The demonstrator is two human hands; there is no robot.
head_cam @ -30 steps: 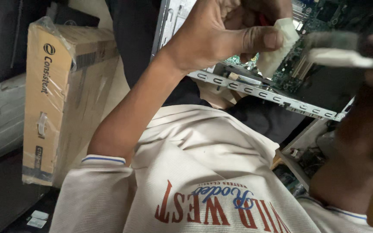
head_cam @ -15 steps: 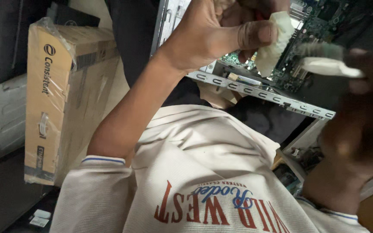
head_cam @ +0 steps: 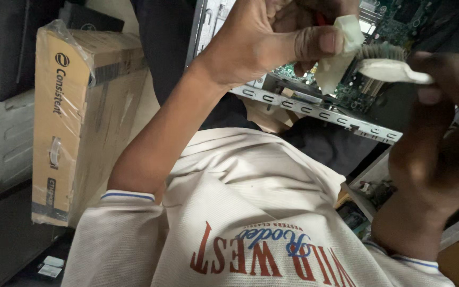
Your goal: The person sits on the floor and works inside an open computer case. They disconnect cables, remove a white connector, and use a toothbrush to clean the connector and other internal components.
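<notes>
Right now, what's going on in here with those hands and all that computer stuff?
A person is working on an opened computer case, looking down past their own cream shirt. The left hand pinches a small pale wad, perhaps cloth or tissue, at the green circuit board. The right hand holds a white-handled brush with its bristles close to that wad. The case's metal frame runs below both hands. A cardboard box in plastic wrap stands off to the left.

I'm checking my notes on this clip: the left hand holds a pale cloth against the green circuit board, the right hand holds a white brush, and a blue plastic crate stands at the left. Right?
Not quite. The head view shows a brown cardboard box in clear wrap at the left, not a blue crate. The rest stands: left hand with the cloth at the circuit board, right hand with the brush.
</notes>
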